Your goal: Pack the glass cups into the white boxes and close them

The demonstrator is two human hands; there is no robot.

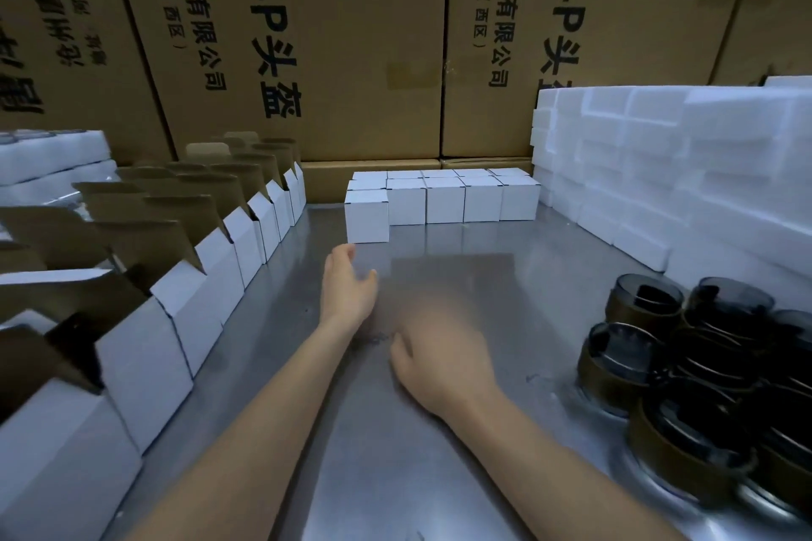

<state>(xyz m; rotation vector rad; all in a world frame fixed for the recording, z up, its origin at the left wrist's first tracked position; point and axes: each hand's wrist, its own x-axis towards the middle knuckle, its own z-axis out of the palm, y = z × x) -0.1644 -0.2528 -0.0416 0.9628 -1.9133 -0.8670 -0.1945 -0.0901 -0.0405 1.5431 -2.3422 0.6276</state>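
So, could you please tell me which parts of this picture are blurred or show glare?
Head view: the right hand is smeared by motion blur, the left hand is sharper, the steel table carries soft reflections, and wide-angle distortion bends the cartons.

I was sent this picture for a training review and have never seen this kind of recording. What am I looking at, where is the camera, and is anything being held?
No machine here: a person wears a camera on the head, looking down at both bare hands. The left hand and blurred right hand hover empty over a metal table. Open white boxes line the left, closed white boxes stand at the back, dark glass cups cluster right, beside white foam blocks.
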